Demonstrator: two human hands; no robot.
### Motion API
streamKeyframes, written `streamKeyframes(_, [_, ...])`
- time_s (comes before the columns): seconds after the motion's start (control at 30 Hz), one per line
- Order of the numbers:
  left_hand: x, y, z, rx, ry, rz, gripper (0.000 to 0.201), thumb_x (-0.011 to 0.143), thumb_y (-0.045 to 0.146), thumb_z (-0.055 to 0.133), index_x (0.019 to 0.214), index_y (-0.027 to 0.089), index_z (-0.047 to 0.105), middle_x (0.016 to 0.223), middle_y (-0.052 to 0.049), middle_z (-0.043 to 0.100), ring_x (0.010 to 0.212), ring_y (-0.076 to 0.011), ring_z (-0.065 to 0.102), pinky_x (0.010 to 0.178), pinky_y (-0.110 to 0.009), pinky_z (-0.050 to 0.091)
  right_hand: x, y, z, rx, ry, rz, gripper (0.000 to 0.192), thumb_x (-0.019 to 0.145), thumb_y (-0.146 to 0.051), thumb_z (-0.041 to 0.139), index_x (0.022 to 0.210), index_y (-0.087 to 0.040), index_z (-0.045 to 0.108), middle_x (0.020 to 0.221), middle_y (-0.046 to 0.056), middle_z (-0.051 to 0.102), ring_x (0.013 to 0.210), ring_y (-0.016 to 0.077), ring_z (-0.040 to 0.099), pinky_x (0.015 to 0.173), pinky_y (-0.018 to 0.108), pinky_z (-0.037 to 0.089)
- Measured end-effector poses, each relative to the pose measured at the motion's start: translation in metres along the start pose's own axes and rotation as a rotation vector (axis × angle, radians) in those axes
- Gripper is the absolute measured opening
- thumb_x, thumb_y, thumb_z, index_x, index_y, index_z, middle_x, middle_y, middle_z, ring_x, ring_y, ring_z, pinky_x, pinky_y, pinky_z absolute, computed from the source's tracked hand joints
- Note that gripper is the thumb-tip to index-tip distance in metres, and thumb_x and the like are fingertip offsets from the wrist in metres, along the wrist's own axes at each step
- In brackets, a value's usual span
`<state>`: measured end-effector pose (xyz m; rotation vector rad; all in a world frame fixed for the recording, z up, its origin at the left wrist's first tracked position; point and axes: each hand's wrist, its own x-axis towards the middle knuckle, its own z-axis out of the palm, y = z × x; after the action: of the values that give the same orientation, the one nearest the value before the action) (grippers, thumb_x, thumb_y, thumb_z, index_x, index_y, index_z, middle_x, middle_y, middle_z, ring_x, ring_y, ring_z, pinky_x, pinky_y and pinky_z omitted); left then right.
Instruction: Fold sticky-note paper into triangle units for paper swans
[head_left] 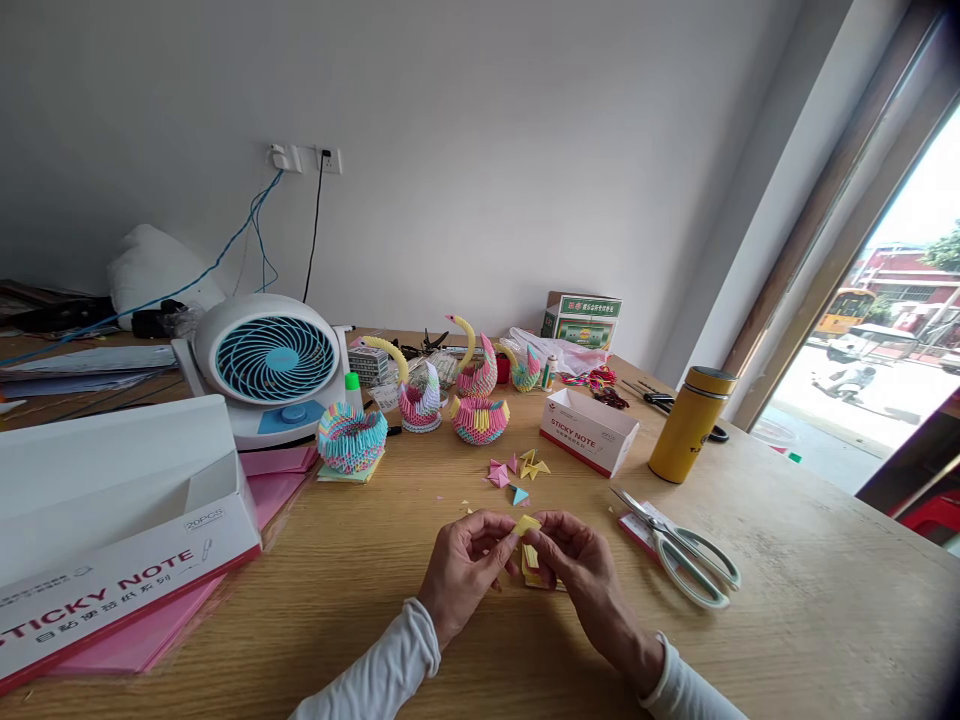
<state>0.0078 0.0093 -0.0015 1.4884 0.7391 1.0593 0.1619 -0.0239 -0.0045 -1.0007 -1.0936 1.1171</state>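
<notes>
1. My left hand and my right hand are together over the wooden table, near its front edge, about the middle of its width.
2. Between them I hold a small yellow paper piece. The thumb and fingers of each hand are pinched closed on it, the left hand at its left end and the right hand at its right end.
3. The paper piece is lifted a little above the table and sits just at my fingertips, higher than both palms.
4. Under my right hand some more yellow paper slips lie flat on the table, partly hidden by the fingers.
5. A little behind my hands, toward the middle of the table, there are several folded paper triangles in pink, yellow and blue.
6. To the right of my right hand, near it but not touching, white-handled scissors lie on a pink pad.
7. Farther back stand a small open sticky note box and a yellow thermos bottle.
8. At the left edge of the table a large sticky note box rests on pink paper sheets.
9. Behind it is a white desk fan, and beside the fan stand colourful origami swans.
</notes>
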Motion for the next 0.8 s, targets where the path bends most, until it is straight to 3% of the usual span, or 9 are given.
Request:
streamKeyframes(0.5, [0.0022,-0.003,0.0004,-0.015,-0.098,-0.037,0.031,0.08,0.044,0.065,0.08,0.013,0.061,0.069,-0.005,0.069,0.05,-0.0131,0.063,0.043,-0.019,0.044,0.0019,-0.0031,-0.0008,-0.114,-0.028,0.051,0.048,0.063,-0.059,0.077,0.066,-0.013,0.064,0.05,-0.002,0.054,0.041,0.0069,0.04,0.041,0.019,0.029])
streamKeyframes(0.8, [0.002,-0.0037,0.0022,-0.054,-0.139,-0.008,0.031,0.081,0.045,0.064,0.08,0.014,0.057,0.072,-0.004,0.069,0.048,-0.0109,0.061,0.045,-0.02,0.047,0.0011,0.0023,-0.0056,-0.213,-0.086,-0.029,0.045,0.076,-0.056,0.068,0.068,-0.012,0.064,0.056,-0.001,0.056,0.044,0.007,0.042,0.041,0.019,0.031])
